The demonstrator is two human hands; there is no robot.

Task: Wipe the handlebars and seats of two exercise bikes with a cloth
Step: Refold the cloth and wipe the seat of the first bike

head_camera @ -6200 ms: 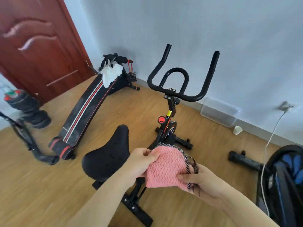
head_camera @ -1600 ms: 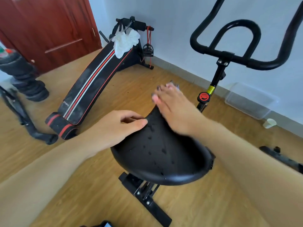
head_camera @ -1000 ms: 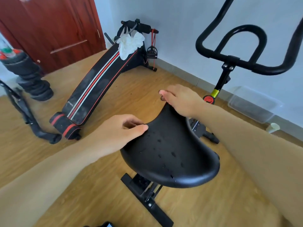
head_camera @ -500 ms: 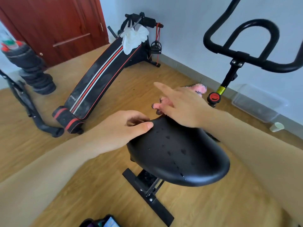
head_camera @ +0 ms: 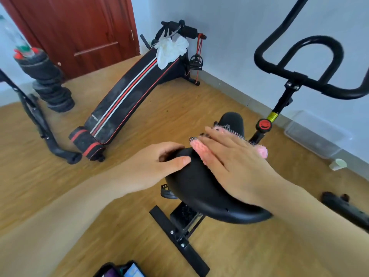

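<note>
Pressing flat-fingered, your right hand (head_camera: 229,156) barely traps the cloth (head_camera: 201,151) beneath it; it could slide off the seat (head_camera: 199,188) your left hand (head_camera: 157,164) grips.

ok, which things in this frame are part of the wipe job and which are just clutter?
In the job:
- pink cloth, pressed flat under the right hand
- bike seat, its side edge gripped by the left hand
- handlebars, not touched

Lying about:
- sit-up bench with a white rag draped on it
- stack of weight plates
- clear plastic box
- paper cup
</note>
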